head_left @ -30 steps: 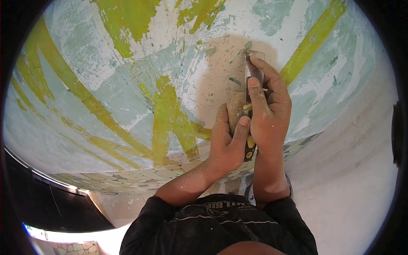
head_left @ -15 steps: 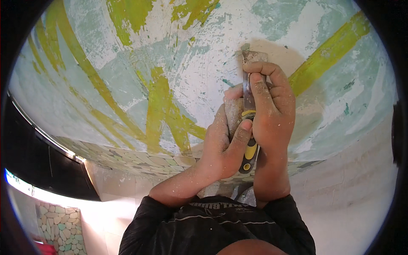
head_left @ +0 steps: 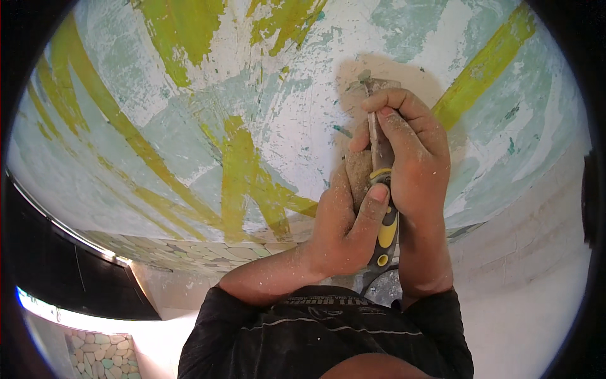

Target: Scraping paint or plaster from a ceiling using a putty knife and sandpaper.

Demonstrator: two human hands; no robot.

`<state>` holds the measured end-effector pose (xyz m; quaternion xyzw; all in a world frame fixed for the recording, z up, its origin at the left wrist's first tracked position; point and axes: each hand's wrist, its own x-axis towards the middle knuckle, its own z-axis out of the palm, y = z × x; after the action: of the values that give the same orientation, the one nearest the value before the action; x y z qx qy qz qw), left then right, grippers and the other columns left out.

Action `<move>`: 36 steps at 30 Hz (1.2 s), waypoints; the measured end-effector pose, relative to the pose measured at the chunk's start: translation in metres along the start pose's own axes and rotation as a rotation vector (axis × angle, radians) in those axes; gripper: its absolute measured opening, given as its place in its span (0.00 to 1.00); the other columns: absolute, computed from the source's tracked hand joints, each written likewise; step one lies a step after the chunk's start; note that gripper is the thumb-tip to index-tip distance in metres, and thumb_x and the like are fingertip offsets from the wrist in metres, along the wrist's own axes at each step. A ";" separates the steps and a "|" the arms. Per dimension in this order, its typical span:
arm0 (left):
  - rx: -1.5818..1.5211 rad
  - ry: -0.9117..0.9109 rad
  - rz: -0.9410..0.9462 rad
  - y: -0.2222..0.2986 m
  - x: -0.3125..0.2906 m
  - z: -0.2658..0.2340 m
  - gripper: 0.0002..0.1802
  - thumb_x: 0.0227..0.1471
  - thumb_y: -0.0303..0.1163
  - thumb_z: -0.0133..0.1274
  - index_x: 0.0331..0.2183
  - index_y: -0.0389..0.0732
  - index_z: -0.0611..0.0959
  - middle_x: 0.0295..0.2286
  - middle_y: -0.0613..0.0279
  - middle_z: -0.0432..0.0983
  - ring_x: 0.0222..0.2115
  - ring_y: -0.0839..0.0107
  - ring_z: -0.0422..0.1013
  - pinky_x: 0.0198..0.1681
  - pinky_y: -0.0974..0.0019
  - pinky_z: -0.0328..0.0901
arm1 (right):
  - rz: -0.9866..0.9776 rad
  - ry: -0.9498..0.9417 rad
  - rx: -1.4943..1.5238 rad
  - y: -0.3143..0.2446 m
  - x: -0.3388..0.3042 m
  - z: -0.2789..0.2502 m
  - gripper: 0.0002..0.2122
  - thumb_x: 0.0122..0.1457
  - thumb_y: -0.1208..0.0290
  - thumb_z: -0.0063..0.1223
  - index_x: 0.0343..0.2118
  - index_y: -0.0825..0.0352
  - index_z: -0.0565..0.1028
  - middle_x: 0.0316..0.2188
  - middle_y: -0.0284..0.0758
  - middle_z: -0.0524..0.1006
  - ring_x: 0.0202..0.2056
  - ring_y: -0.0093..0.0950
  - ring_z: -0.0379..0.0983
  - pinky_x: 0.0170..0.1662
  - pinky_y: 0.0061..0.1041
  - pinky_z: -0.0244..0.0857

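Note:
A scraper (head_left: 387, 231) with a black and yellow handle and a flat metal blade points away from me, up the wall. My left hand (head_left: 344, 230) is closed round its handle, thumb lying along the top near the yellow collar. Higher up, my right hand (head_left: 420, 151) grips the blade between thumb and bent fingers, close to its far end. Dust coats both hands. A dusty brown surface beside the blade, by my left fingers, cannot be made out clearly. Close behind the blade tip is the painted wall (head_left: 278, 114); whether they touch cannot be told.
Scraped white, pale green and yellow-green paint covers the wall. Along its lower edge runs a strip of pebble-like stone tiles (head_left: 196, 251). A dark panel (head_left: 69, 265) with a bright edge stands at the left. Pale floor (head_left: 511, 316) lies at the lower right.
Both hands and the scraper have shifted slightly right in the picture. The scraper blade has turned, showing more of its edge. Both hands keep their hold.

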<state>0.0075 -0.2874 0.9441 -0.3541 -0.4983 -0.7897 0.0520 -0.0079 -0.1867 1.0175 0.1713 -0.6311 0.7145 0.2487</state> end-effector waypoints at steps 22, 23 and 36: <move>-0.049 -0.109 -0.064 0.035 0.033 -0.001 0.26 0.64 0.29 0.38 0.59 0.27 0.60 0.51 0.44 0.68 0.52 0.60 0.67 0.53 0.64 0.61 | -0.073 0.116 -0.212 -0.039 0.018 0.016 0.10 0.62 0.75 0.43 0.38 0.70 0.77 0.22 0.33 0.76 0.23 0.18 0.71 0.30 0.15 0.63; -0.034 -0.117 -0.048 0.033 0.029 -0.001 0.26 0.64 0.30 0.38 0.59 0.27 0.60 0.50 0.43 0.69 0.51 0.60 0.68 0.52 0.63 0.62 | -0.045 0.111 -0.194 -0.040 0.017 0.017 0.10 0.64 0.74 0.44 0.39 0.70 0.77 0.22 0.32 0.75 0.24 0.17 0.69 0.30 0.12 0.62; 0.232 0.009 0.247 0.000 0.016 0.002 0.26 0.65 0.33 0.37 0.59 0.27 0.60 0.48 0.44 0.70 0.50 0.60 0.69 0.51 0.62 0.63 | 0.034 0.076 -0.118 -0.015 0.001 0.012 0.09 0.64 0.73 0.45 0.39 0.69 0.77 0.22 0.31 0.75 0.23 0.17 0.69 0.29 0.13 0.61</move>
<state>-0.0031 -0.2815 0.9548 -0.4008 -0.5385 -0.7161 0.1913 -0.0011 -0.1975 1.0317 0.1182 -0.6651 0.6862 0.2699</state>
